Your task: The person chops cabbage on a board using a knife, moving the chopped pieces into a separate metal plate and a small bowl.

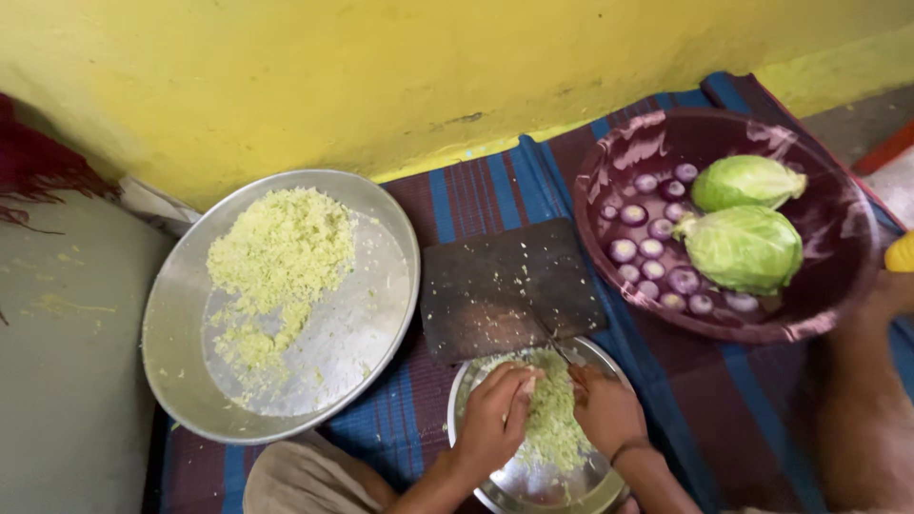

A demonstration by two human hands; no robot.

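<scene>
Down low, both forearms reached forward over a small steel plate (pixel 533 481) heaped with shredded cabbage (pixel 552 424). Left hand (pixel 495 419) curled loosely, fingers pressing into the shreds; right hand (pixel 605 409) clenched around a knife (pixel 562 350). Just beyond lay a dark cutting board (pixel 509 286). Farther left sat a large steel tray (pixel 171 314) of shreds; farther right, a maroon basin (pixel 838 219) held cabbages (pixel 743 247) and peeled onions (pixel 652 249).

Surfaces: metal, plastic, cloth, wood.
Steel plate (pixel 367 314) shiny; maroon plastic basin (pixel 838 247) glossy; striped cloth (pixel 476 195) matt; dark wooden board (pixel 509 286) rough.
</scene>
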